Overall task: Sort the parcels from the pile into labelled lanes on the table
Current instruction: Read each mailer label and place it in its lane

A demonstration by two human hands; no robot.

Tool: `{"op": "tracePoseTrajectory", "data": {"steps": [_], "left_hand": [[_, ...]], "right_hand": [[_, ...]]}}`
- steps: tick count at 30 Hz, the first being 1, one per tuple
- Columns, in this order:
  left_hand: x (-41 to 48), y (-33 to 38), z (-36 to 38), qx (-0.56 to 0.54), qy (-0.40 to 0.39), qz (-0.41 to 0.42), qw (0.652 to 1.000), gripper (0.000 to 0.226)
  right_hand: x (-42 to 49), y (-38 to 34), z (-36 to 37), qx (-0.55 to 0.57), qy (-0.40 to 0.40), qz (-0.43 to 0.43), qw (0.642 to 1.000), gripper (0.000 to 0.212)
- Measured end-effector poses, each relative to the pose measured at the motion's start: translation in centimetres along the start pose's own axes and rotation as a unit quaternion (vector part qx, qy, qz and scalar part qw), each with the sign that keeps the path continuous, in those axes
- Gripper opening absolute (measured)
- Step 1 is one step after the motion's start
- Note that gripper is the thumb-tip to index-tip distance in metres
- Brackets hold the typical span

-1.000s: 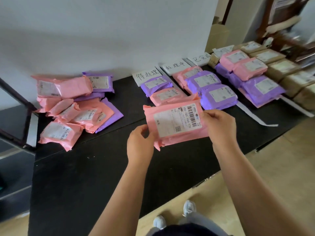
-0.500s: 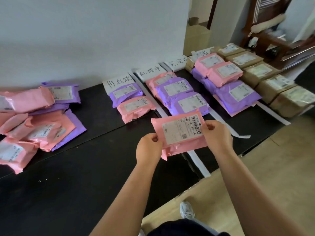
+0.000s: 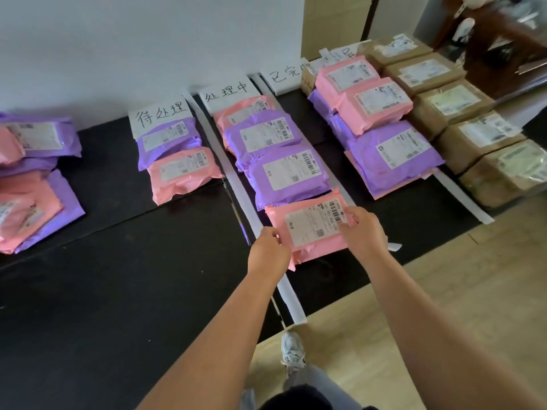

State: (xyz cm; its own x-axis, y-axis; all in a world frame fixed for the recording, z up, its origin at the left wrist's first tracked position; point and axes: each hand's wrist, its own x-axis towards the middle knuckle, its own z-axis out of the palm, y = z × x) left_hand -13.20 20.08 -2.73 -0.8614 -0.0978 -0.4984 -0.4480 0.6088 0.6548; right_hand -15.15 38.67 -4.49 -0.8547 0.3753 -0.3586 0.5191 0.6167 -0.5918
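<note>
Left hand point(image 3: 268, 253) and right hand point(image 3: 362, 232) are both gripping one pink parcel point(image 3: 310, 229), fingers curled round its left and right edges, thumbs on top, label facing up. The parcel is sitting at the near end of the middle lane, just in front of a purple parcel point(image 3: 291, 176); can't tell if it is resting on the black table point(image 3: 118, 276). White paper strips point(image 3: 233, 184) are dividing the tabletop into lanes, and handwritten lane labels point(image 3: 161, 115) are leaning at the back against the pale wall point(image 3: 118, 39). The unsorted pile point(image 3: 29, 179) of pink and purple parcels is lying at the far left. Brown boxes point(image 3: 453, 105) are lining the rightmost lane. Light wooden floor point(image 3: 384, 335) is showing below the table edge, with a white shoe point(image 3: 291, 350) on it. Dark wooden furniture point(image 3: 503, 48) is standing in the top right corner.
</note>
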Motion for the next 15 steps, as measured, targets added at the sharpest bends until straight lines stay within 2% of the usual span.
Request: {"op": "tracePoseTrajectory", "data": {"steps": [3,8,15], "left_hand": [[0.9,0.3,0.9,0.034,-0.009,-0.006,0.999,0.033],[1.8,0.5,1.8,0.060,-0.055,-0.002,0.997,0.049],[2.6,0.4,2.2,0.072,-0.068,0.017,0.995,0.049]], "right_hand": [[1.4,0.4,0.4,-0.023,-0.026,0.003,0.999,0.035],[3.0,0.6,1.3,-0.020,-0.065,-0.002,0.998,0.045],[4.4,0.4,1.5,-0.077,-0.081,-0.011,0.994,0.047]]}}
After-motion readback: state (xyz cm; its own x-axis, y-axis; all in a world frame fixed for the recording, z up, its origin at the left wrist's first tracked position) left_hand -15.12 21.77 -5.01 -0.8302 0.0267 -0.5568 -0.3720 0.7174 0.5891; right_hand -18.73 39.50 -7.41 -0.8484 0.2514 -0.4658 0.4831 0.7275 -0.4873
